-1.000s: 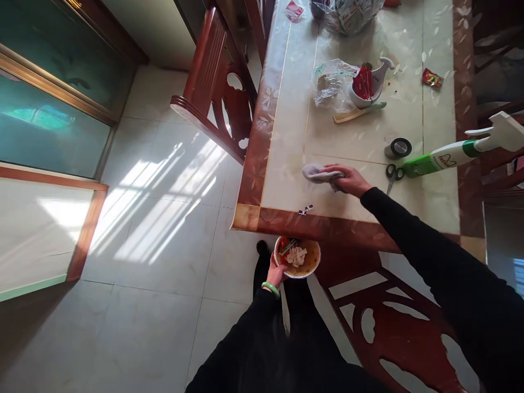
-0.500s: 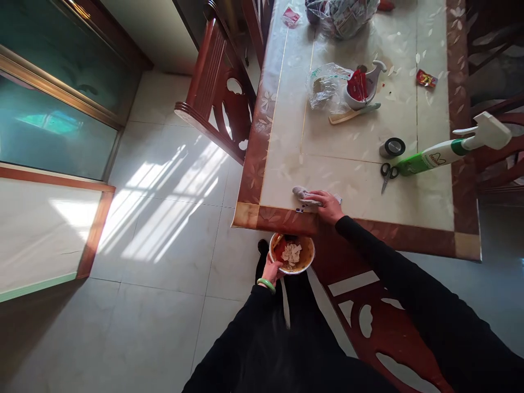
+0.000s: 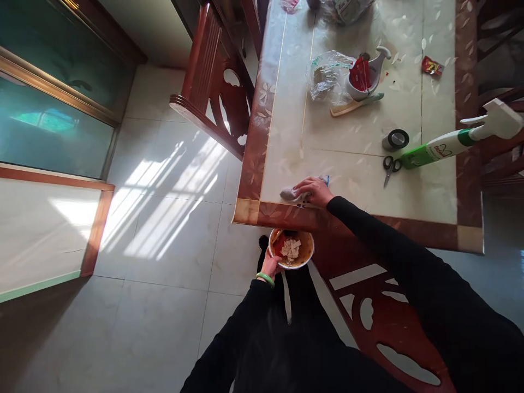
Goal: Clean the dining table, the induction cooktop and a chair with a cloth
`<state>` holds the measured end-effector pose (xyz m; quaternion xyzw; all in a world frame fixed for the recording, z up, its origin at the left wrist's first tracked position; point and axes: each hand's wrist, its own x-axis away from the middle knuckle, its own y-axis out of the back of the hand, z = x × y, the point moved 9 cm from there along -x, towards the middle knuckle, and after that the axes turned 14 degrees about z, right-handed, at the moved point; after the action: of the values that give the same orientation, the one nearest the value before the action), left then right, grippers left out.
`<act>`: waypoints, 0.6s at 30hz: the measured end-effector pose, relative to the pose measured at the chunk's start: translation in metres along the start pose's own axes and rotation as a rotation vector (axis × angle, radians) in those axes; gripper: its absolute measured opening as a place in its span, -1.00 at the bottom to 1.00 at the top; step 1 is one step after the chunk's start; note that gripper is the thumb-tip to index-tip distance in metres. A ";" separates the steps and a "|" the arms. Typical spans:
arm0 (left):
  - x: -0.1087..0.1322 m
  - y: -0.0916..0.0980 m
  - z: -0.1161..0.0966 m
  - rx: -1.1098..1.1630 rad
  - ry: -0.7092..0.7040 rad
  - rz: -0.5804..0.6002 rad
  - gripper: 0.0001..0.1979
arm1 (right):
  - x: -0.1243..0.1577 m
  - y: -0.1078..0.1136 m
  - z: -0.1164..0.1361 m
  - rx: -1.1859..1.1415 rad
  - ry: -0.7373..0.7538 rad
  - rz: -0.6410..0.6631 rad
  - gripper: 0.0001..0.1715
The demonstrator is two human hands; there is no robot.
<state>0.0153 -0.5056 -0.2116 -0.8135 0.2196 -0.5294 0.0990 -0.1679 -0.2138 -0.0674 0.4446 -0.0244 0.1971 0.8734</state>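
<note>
- A pale tiled floor [image 3: 164, 245] streaked with sunlight fills the left half of the view. It lies open from the person's legs to the glass-fronted cabinet [image 3: 53, 109] along the left wall.
- Nearest, under the right sleeve, is the carved back of a red-brown wooden chair [image 3: 385, 327]. It stands close against the near edge of the table [image 3: 352, 142], so there is little room on that side.
- The left hand [image 3: 270, 266], with a green bangle [image 3: 265, 278] at the wrist, is closed on the rim of a bowl [image 3: 291, 249]. It holds the bowl just below and in front of the table's near edge, close to the left corner.
- The bowl is round with a light rim. It holds orange-brown liquid, pale crumpled pieces in the middle and something red at one side.
- The right hand [image 3: 313, 190] is curled over a small grey cloth [image 3: 291, 191] and presses it onto the tabletop just inside the brown border, near that corner.
- The cloth is bunched, and one end pokes out to the left past the fingers.
- A few small scraps [image 3: 303, 204] lie on the border, touching or just beside the hand.
- Further right, well apart from the hand, are scissors [image 3: 388, 166], a dark roll of tape [image 3: 395, 140] and a green and white spray bottle [image 3: 446, 146] lying on its side, its trigger past the right edge.
- Beyond them are a crumpled plastic bag [image 3: 327, 79], a white holder [image 3: 366, 76] with a red packet in it, and a red wrapper [image 3: 432, 66].
- A second chair [image 3: 213, 93] stands at the table's left side and narrows the floor there.
</note>
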 end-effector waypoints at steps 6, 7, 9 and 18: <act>0.004 0.001 -0.003 -0.006 0.028 0.004 0.01 | 0.031 0.038 -0.032 -0.058 0.022 0.155 -0.50; 0.002 0.002 -0.002 -0.010 0.029 -0.001 0.00 | 0.041 0.060 -0.057 -0.065 -0.082 0.038 -0.45; -0.001 0.003 0.000 -0.009 0.030 -0.014 -0.03 | 0.071 0.094 -0.103 -0.056 -0.313 -0.224 -0.27; 0.000 -0.004 0.001 -0.003 0.038 -0.011 -0.06 | 0.119 0.009 -0.065 0.008 -0.577 -0.380 -0.11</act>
<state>0.0168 -0.5025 -0.2106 -0.8045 0.2178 -0.5451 0.0906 -0.0704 -0.1193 -0.0738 0.4822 -0.1862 -0.1025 0.8499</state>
